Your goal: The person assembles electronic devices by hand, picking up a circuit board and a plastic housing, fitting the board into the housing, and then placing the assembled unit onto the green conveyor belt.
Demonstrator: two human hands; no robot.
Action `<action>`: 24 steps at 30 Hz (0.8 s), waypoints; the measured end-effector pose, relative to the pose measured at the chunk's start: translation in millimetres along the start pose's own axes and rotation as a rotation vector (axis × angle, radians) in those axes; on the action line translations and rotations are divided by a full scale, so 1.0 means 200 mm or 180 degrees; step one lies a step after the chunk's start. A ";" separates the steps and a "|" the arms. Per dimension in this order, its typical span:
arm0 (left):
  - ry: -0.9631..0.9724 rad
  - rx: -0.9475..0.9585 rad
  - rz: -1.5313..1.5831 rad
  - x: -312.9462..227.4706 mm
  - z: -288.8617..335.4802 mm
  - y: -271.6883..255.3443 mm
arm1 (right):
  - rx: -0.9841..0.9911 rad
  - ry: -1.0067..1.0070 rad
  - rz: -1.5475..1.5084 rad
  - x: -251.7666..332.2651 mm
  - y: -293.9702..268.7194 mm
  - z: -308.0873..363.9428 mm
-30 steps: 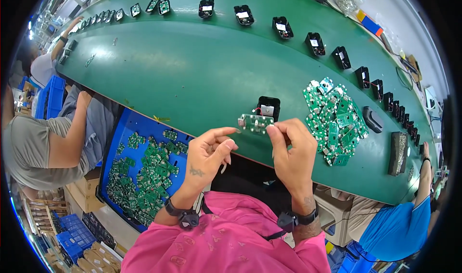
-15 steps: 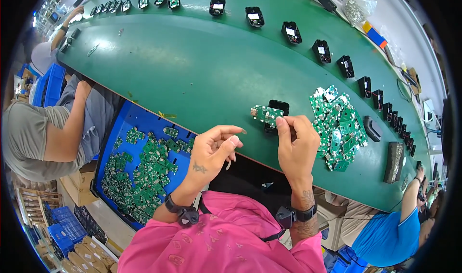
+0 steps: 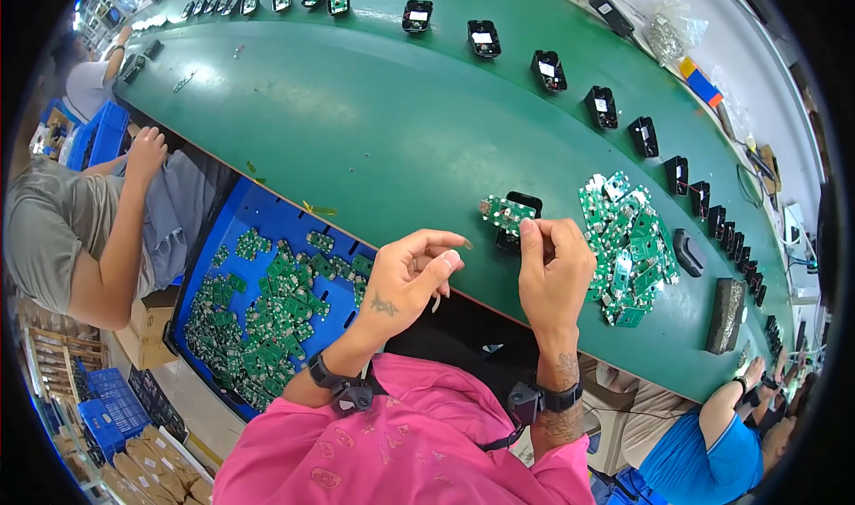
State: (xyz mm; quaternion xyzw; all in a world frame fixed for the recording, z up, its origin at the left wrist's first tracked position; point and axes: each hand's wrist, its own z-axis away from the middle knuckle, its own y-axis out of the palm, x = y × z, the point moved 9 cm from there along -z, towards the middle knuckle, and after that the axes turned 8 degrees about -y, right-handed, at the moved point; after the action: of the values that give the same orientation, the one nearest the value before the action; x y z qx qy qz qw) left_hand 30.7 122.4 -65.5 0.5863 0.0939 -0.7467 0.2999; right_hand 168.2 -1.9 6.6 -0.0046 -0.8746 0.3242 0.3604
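My right hand (image 3: 557, 269) pinches a green circuit board (image 3: 507, 214) at its right end, between thumb and fingers. The board is held over a small black plastic case (image 3: 524, 199) on the green bench, hiding most of it. Whether board and case touch, I cannot tell. Left of them, my left hand (image 3: 411, 278) hovers by the bench edge with fingers bent and thumb apart, and nothing shows in it. A heap of loose green circuit boards (image 3: 628, 251) lies right of my right hand.
Black cases (image 3: 601, 107) stand in a curved row along the far side; several at the left hold boards. A blue bin (image 3: 207, 247) of boards sits at lower left. Right of the heap lie a black curved part (image 3: 688, 253) and a dark block (image 3: 726, 316). Co-workers sit on both sides.
The view has shifted slightly, so bench items appear moved. My right hand still holds the board, now tilted a little differently. The left co-worker's arm is raised more; the right co-worker's arm has shifted.
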 end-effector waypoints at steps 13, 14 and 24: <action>0.0642 0.0853 -0.1296 -0.13 -0.31 0.23 | 0.0294 0.0441 0.0290 -0.16 0.01 0.06; 0.0212 0.1068 -0.0853 -0.10 -0.33 0.25 | 0.0252 0.0556 0.0161 -0.17 0.01 0.06; -0.0073 0.0915 -0.0521 -0.12 -0.24 0.29 | 0.0073 0.0287 -0.0091 0.00 -0.11 0.02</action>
State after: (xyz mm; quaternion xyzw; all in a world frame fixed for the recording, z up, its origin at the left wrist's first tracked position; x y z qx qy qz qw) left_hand 105.2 107.2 -45.1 0.6049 0.0301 -0.7810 0.1522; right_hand 171.4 -22.2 17.1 -0.0025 -0.8537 0.3285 0.4040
